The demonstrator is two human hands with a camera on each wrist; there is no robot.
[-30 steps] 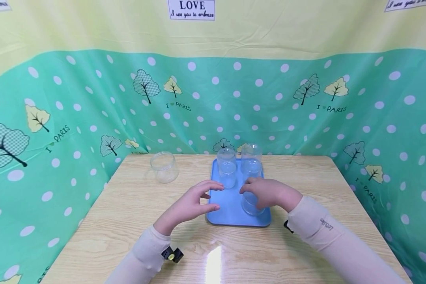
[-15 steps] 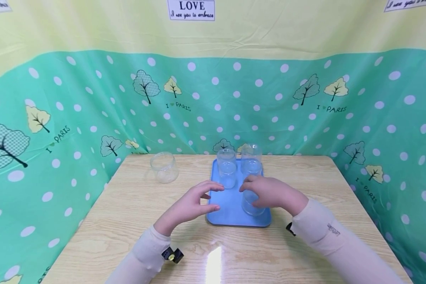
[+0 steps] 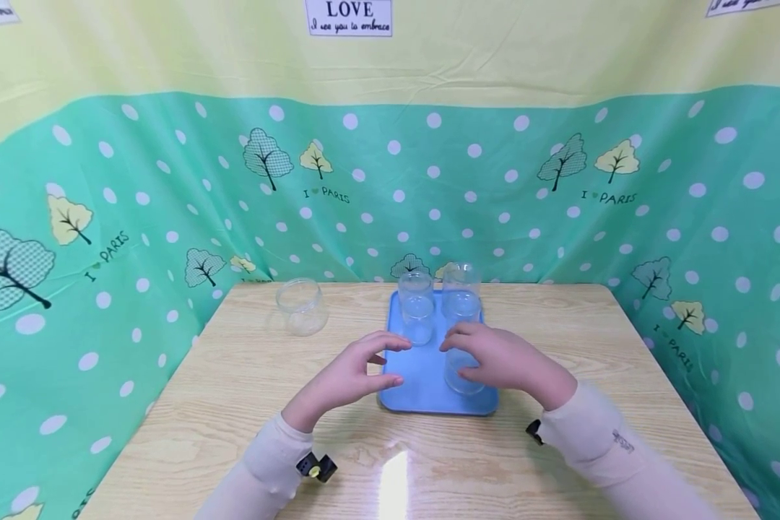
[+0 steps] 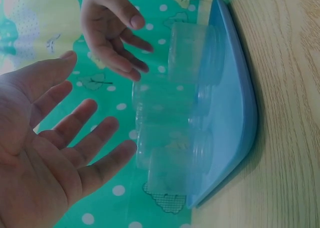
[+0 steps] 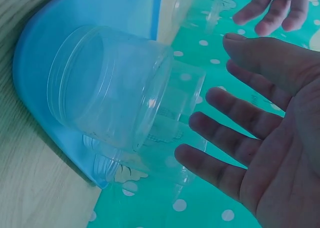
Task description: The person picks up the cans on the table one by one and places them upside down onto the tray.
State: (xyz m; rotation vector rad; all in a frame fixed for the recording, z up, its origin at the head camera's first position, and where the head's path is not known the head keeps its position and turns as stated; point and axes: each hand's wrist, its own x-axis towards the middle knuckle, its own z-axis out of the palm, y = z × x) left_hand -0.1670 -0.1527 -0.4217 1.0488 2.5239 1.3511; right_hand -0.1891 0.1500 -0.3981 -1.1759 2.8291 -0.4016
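Note:
My right hand (image 3: 503, 365) hovers over a clear plastic jar (image 3: 455, 372) at the front right of the blue tray (image 3: 416, 393). In the right wrist view its fingers (image 5: 215, 170) are spread and apart from that jar (image 5: 112, 87), which stands with its threaded rim down on the tray. Farther back on the tray are several more clear jars, among them one at the left (image 3: 417, 310) and one at the right (image 3: 461, 296). At the tray's left side my left hand (image 3: 344, 372) is held in the air, fingers loosely bent, holding nothing.
Another clear jar (image 3: 303, 310), wide and low, stands on the wooden table (image 3: 260, 390) to the left of the tray. A green and yellow patterned curtain (image 3: 429, 166) closes off the back and both sides.
My right hand has drawn slightly up and back from the front right jar, its forearm shifting right. The left hand, tray and jars have stayed where they were.

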